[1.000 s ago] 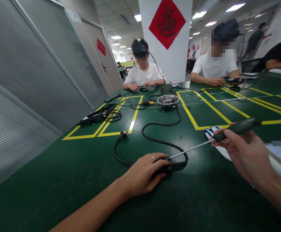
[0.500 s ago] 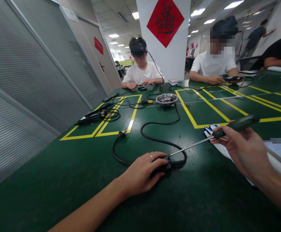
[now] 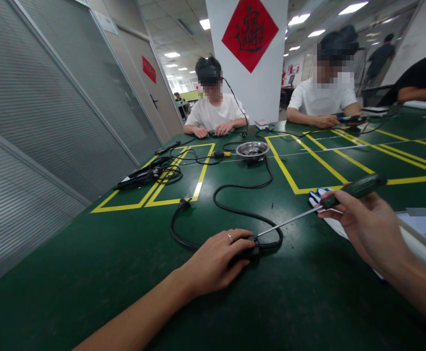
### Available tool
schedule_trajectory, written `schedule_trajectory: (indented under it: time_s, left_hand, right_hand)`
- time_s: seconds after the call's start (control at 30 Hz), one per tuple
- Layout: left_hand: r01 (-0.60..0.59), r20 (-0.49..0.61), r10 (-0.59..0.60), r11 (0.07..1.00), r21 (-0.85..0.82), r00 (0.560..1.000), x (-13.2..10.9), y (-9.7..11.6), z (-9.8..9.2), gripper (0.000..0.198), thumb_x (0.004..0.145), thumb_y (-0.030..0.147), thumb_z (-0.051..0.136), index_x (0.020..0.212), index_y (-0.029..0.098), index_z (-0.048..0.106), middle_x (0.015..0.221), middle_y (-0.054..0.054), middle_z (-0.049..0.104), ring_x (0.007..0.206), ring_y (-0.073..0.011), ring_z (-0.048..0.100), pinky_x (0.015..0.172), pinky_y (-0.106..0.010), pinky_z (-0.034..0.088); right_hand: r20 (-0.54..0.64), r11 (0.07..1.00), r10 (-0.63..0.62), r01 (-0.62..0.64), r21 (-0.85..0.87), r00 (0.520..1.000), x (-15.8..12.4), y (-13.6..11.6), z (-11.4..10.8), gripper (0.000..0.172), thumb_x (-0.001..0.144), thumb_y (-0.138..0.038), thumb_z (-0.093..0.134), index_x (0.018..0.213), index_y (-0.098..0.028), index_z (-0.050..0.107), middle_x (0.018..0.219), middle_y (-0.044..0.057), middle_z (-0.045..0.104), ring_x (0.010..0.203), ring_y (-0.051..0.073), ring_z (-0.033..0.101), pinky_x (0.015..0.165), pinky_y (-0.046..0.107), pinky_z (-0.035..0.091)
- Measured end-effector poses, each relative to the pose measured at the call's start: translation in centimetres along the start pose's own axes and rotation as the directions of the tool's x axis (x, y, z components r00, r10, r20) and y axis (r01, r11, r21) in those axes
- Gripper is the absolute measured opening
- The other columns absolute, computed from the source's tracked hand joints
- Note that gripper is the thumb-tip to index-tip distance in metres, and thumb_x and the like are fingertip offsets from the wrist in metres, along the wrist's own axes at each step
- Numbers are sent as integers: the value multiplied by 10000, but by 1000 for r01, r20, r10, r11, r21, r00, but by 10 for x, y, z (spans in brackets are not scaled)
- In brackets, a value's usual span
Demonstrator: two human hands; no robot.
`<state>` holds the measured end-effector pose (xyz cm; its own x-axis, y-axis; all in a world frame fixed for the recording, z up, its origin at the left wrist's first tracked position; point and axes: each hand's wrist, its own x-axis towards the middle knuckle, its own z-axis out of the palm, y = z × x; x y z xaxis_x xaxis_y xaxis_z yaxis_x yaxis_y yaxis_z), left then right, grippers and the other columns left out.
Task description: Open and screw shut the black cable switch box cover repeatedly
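Black block [image 3: 255, 250] lies gripped under left hand [image 3: 225, 253]; right hand [image 3: 368, 226] holds screwdriver [image 3: 362, 187].

Left hand [image 3: 222, 258] grips black cord-mounted box [image 3: 255, 249] on green table [image 3: 308, 302]; right hand [image 3: 372, 231] holds green-handled screwdriver [image 3: 328, 201], tip at box, exact contact hard to tell. Steel bowl [image 3: 253, 157] farther back.

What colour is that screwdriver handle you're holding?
The screwdriver's handle is dark green, as the head view shows.

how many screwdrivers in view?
2 clear: the green-handled screwdriver in the right hand, and the yellow-and-black one beside the metal bowl. A co-worker's device is unclear; more may be hidden.
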<state>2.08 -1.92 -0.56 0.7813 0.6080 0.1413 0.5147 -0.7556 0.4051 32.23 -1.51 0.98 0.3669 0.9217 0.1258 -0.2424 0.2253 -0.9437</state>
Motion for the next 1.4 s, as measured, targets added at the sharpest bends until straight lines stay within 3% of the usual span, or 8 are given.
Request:
schedule_trajectory:
  time_s: [0.47,0.67,0.8,0.9,1.1,1.27,1.4]
  left_hand:
    - [22,31,-22,1000,4,999,0,1,0,495,887,181,536,1356,238,387,1357,-81,466,1178,-244,495,1003,-422,430]
    - [46,40,-46,999,-21,998,0,5,0,455,904,228,531,1336,225,387,1350,-88,458,1200,-242,475,1031,-409,401]
    - [54,0,-54,998,-13,999,-3,1,-4,430,911,324,534,1292,206,372,1334,-99,471,1183,-250,473,1028,-422,377]
    - [75,-15,-74,996,38,997,-4,-3,-12,356,887,319,546,1200,203,423,1294,-96,484,1143,-260,481,996,-429,382]
    - [124,106,-134,988,92,985,-2,-4,-23,420,785,251,604,1166,205,436,1078,-74,558,945,-251,536,861,-405,444]
    - [139,78,-140,990,19,987,-4,-8,-18,440,764,204,619,1165,221,437,1090,-57,554,949,-237,540,856,-381,450]
    - [153,27,-151,981,-117,988,-3,-11,-9,410,824,235,625,1190,232,440,1157,-57,541,1002,-223,545,901,-372,450]
  right_hand:
    - [1,996,-33,33,-79,999,-2,6,-1,256,772,-319,689,982,-218,584,927,42,675,846,212,670,666,374,595]
    - [-72,987,-135,127,-100,988,0,2,-1,226,750,-314,699,933,-249,583,901,12,667,831,212,671,641,391,601]
    - [-239,935,-334,288,-205,912,11,-3,-7,219,740,-327,701,905,-273,566,844,-8,653,782,215,673,610,416,601]
    - [-263,868,-454,357,-345,851,15,-3,-9,238,745,-357,694,925,-264,569,843,5,655,766,231,679,658,481,604]
    - [-158,855,-408,316,-411,899,12,6,-5,243,759,-362,679,928,-207,598,905,58,688,819,246,690,777,515,581]
    - [-131,858,-424,351,-374,896,10,8,-4,294,751,-339,693,982,-188,591,916,79,703,790,244,697,810,524,564]
    - [-147,870,-426,359,-337,893,9,3,-4,250,767,-348,680,970,-232,593,914,51,700,822,243,691,826,553,555]
